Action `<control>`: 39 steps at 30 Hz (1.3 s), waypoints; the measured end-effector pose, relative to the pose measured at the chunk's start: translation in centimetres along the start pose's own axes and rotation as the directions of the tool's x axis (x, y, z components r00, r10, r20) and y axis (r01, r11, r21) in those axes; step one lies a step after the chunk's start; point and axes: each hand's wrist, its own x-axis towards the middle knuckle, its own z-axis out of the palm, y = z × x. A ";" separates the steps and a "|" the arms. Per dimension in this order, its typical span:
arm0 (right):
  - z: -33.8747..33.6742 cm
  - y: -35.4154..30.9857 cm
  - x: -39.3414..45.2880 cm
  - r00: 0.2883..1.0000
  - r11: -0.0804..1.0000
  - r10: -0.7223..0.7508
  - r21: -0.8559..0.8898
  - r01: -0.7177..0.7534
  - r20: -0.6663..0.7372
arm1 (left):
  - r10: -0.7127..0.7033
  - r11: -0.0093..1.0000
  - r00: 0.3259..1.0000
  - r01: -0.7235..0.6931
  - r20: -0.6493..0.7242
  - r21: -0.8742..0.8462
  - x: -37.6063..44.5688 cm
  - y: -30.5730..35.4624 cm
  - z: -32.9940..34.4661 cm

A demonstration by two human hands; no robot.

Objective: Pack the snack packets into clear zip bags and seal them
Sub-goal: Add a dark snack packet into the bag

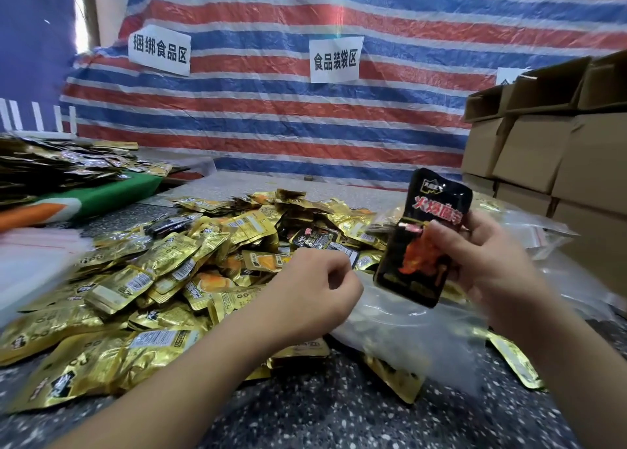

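Note:
My right hand (488,262) grips a black snack packet (424,245) with red lettering, held upright above the table. Below it lies a clear zip bag (400,323), flat and crumpled, with gold packets showing through. My left hand (315,292) hovers over the bag's left edge with its fingers curled in; nothing is visible in it. A big heap of gold snack packets (152,279), with a few black ones mixed in, covers the table to the left.
Stacked cardboard boxes (559,153) stand at the right. More clear bags (529,238) lie by the boxes. A stack of clear bags (30,262) sits at the left edge, and another packet pile (61,163) at far left. Speckled tabletop (339,408) in front.

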 end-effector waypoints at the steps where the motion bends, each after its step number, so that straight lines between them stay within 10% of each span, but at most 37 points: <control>1: 0.2 0.0 -0.1 0.999 0.997 -0.026 -0.065 0.029 0.036 | 0.010 1.000 1.000 -0.010 -0.020 0.010 0.0 0.1 -0.1; 8: -0.7 0.5 -1.3 0.935 0.732 0.102 -0.661 0.161 0.341 | 0.015 1.000 0.991 -0.017 -0.130 -0.009 0.0 0.6 -0.7; 17: -1.7 1.0 -0.6 0.963 0.843 -0.027 -0.511 0.166 0.269 | -0.143 0.933 0.989 0.118 -0.047 -0.341 0.4 0.4 -1.0; 22: -2.1 1.0 -0.5 0.970 0.909 -0.038 -0.394 0.134 0.242 | -0.193 0.961 0.978 0.204 0.076 -0.187 0.4 -0.1 -1.0; 34: -1.3 1.2 -1.3 0.903 0.547 0.201 -0.808 0.217 0.379 | -0.136 0.939 0.986 0.158 0.092 -0.304 0.1 0.6 0.4; 39: -0.7 1.2 -1.5 0.959 0.667 0.054 -0.725 0.172 0.277 | -0.140 0.918 0.990 0.131 0.005 -0.374 0.1 0.8 0.3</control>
